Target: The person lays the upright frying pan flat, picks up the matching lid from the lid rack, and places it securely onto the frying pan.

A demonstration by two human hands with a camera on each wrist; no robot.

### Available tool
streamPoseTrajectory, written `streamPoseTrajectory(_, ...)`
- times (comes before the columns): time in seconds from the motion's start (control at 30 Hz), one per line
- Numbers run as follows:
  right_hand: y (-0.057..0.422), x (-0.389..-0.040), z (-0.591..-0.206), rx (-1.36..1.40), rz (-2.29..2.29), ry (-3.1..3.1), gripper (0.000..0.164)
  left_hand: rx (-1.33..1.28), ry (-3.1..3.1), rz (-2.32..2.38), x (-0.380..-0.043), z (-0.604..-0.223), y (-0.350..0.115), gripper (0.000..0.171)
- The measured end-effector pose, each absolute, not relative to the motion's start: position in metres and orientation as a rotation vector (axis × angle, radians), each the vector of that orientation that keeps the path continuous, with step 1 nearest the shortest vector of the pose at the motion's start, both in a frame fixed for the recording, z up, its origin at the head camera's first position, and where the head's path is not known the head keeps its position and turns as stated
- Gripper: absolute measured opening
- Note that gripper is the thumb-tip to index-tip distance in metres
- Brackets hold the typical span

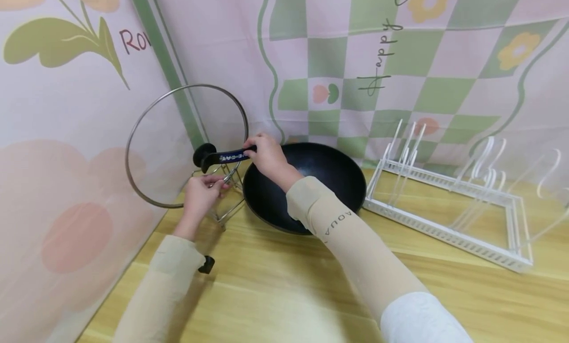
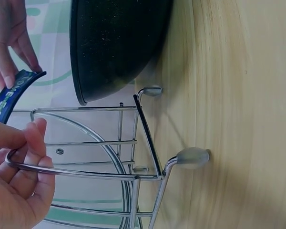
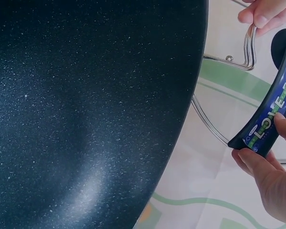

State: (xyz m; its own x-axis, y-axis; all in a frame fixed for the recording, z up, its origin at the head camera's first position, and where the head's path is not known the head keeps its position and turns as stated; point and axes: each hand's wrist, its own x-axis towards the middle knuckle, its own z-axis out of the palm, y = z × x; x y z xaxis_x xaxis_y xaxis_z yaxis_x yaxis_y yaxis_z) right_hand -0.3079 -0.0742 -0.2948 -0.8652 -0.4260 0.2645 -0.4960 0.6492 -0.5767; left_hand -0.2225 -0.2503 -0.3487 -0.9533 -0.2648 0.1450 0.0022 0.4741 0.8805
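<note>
A round glass lid (image 1: 173,130) with a metal rim stands nearly upright in a silver wire rack (image 2: 100,175). Its curved black handle (image 1: 228,156) carries a blue label with lettering. My right hand (image 1: 271,157) pinches the free end of that handle between thumb and fingers. Lower and to the left, my left hand (image 1: 200,194) grips a bent end of the rack's wire, fingers curled round it in the left wrist view. Just right of the rack sits a dark speckled wok (image 1: 338,175), partly covered by my right forearm.
A long white rack (image 1: 435,229) with upright wire dividers stands right of the wok. Patterned cloth (image 1: 329,51) hangs behind and at the left, close to the lid. The wooden table (image 1: 266,293) extends toward me.
</note>
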Motion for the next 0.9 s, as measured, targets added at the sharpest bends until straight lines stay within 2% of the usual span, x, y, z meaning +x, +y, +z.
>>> streamPoseTrajectory(0.9,-0.066,-0.298,-0.295,0.840,1.008,-2.806,0.020,0.147,-2.585,-1.505,-0.218,-0.341,-0.263,0.019)
